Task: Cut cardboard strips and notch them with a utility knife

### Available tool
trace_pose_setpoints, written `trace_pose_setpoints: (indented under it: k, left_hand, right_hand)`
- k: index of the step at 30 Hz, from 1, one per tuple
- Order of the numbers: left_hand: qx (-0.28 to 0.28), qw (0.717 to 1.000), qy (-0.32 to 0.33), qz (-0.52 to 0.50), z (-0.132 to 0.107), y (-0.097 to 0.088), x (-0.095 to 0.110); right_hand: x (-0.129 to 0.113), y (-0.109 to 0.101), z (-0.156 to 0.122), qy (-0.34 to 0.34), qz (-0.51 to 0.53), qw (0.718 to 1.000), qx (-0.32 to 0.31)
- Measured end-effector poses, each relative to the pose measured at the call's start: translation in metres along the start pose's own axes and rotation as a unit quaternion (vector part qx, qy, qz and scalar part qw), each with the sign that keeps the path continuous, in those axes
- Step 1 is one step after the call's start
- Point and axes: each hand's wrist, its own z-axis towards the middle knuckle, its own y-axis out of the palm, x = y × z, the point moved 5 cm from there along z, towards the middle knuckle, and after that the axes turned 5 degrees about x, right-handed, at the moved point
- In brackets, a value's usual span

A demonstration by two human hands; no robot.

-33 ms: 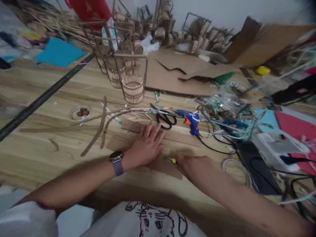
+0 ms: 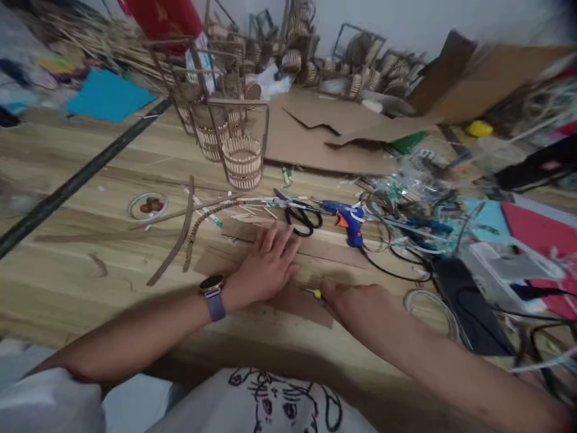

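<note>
A pale, round dish (image 2: 130, 211) is holding brown pieces (image 2: 152, 206). Near the tabletop's (image 2: 108, 300) front edge, the left hand (image 2: 265, 266), fingers slightly spread, is resting on cardboard (image 2: 311, 311) running lengthwise left-to-right. The right hand's (image 2: 360, 305) curled fingers are gripping a yellow-collared tool (image 2: 318, 294), apparently a knife, pointing left over the cardboard.

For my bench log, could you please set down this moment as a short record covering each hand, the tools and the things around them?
left hand: palm down on flat brown cardboard
right hand: grips a thin pointed tool with a yellow collar; exact type unclear
tools beyond the hands: scissors with black handles, blue glue gun with orange trigger
left side: round pale-rimmed dish holding small brown balls
farther back: round basket of pale wooden slats in a dark upright frame
surface: pale wooden tabletop
</note>
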Motion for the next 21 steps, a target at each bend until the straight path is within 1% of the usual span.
trace_pose_setpoints:
  k: [3,5,10,14,17,21]
  left_hand:
    - [-0.003,1.0,0.0,0.0,0.002,0.002,-0.002]
    - [-0.002,1.0,0.003,-0.001,0.001,0.003,-0.003]
    - [0.001,1.0,0.007,-0.003,0.0,0.002,-0.003]
    - [0.002,1.0,0.008,-0.002,0.0,0.003,-0.003]
    - [0.003,1.0,0.005,-0.002,0.001,0.005,-0.004]
    - [0.008,1.0,0.006,-0.002,0.001,0.005,-0.004]
  right_hand:
    - [0.009,0.007,-0.005,0.007,-0.01,1.0,0.002]
    - [0.016,0.015,-0.012,0.018,-0.025,1.0,0.004]
    - [0.029,0.037,-0.027,0.02,-0.047,0.998,0.047]
    - [0.034,0.044,-0.03,0.016,-0.054,0.996,0.063]
    - [0.038,0.047,-0.032,0.01,-0.04,0.996,0.081]
    - [0.049,0.056,-0.039,0.008,0.006,0.995,0.103]
